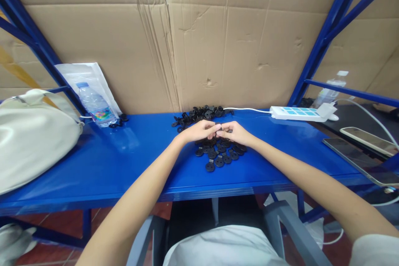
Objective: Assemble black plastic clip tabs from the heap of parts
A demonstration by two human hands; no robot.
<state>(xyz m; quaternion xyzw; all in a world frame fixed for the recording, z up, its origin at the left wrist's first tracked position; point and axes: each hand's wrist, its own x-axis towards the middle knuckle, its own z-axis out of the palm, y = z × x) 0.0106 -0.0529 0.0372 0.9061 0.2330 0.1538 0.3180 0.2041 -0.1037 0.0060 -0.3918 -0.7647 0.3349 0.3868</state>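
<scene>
Two — left hand [196, 131], right hand [237, 133] — fingers [209, 126] curled, tips meeting, hold unclear | black discs [219, 154] beneath

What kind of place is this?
It looks like a small workshop or packing room, probably. There's a blue metal workbench with heaps of small black plastic parts, a white power strip, and cardboard sheets behind.

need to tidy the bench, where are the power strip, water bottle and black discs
white power strip [296, 113], head view, on its top face
plastic water bottle [96, 106], head view, on its clear body
black discs [219, 161], head view, on one disc of the nearer pile
</scene>
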